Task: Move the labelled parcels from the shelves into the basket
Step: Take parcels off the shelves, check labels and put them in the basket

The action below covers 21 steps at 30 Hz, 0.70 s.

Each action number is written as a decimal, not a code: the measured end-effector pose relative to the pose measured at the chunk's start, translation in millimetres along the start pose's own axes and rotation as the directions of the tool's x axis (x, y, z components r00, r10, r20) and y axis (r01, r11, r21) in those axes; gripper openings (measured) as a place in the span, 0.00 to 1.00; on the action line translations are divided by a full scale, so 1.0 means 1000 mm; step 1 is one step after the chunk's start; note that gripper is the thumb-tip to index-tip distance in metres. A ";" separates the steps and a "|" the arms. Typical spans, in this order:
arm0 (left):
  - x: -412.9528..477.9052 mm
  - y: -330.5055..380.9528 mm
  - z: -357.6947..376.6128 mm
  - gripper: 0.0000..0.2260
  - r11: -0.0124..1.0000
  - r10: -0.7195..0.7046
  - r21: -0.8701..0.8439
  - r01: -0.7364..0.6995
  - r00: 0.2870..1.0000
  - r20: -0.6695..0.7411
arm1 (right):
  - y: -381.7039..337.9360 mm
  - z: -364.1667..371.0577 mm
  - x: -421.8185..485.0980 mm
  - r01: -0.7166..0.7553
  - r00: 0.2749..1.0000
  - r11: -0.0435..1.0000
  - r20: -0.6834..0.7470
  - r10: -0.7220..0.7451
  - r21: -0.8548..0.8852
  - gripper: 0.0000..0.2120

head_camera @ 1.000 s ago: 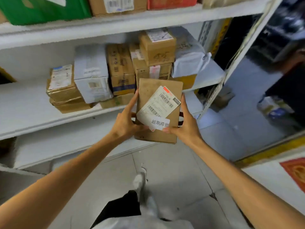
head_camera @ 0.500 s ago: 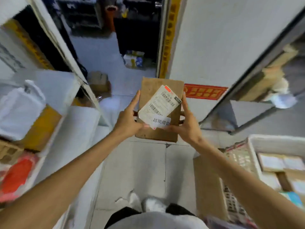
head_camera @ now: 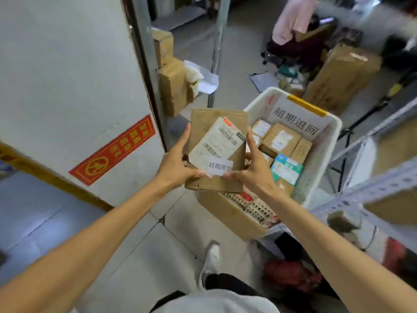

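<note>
Both hands, left hand point(head_camera: 174, 164) and right hand point(head_camera: 256, 170), grip the brown parcel point(head_camera: 217, 152) by its sides; carry right, lower flat into white basket point(head_camera: 328, 141) onto the packed parcels.

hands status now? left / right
Left hand: grips the brown parcel by its left edge.
Right hand: grips the same parcel's right edge, beside the white basket.

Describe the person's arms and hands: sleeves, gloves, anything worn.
Left hand and right hand are bare: no gloves, rings or watch. Left arm and right arm show no sleeve, band or marking up to the frame edge.
</note>
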<state>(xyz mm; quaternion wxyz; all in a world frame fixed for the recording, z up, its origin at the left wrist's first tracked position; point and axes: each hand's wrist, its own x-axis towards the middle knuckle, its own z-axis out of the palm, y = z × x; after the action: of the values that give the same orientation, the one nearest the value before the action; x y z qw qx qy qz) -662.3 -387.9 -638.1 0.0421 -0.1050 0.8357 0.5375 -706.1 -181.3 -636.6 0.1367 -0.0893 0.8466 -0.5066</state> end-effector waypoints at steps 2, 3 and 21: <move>0.033 0.015 0.017 0.54 1.000 0.028 0.002 -0.028 0.994 0.106 | 0.013 -0.023 0.010 -0.068 0.995 0.997 -0.074 0.071 0.042 0.62; 0.048 0.023 0.025 0.53 0.999 0.038 -0.001 -0.038 0.989 0.144 | 0.017 -0.033 0.016 -0.095 0.989 0.993 -0.106 0.102 0.063 0.62; 0.285 0.083 0.073 0.52 0.985 0.075 0.073 -0.154 0.778 0.624 | 0.031 -0.087 0.148 -0.346 0.753 0.884 -0.469 0.462 0.314 0.61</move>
<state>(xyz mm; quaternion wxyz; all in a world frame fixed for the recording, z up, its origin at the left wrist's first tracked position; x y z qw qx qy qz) -961.7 -325.5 -646.9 0.2872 0.1309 0.8111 0.4925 -874.8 -136.9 -645.2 0.0127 0.2549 0.7920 -0.5546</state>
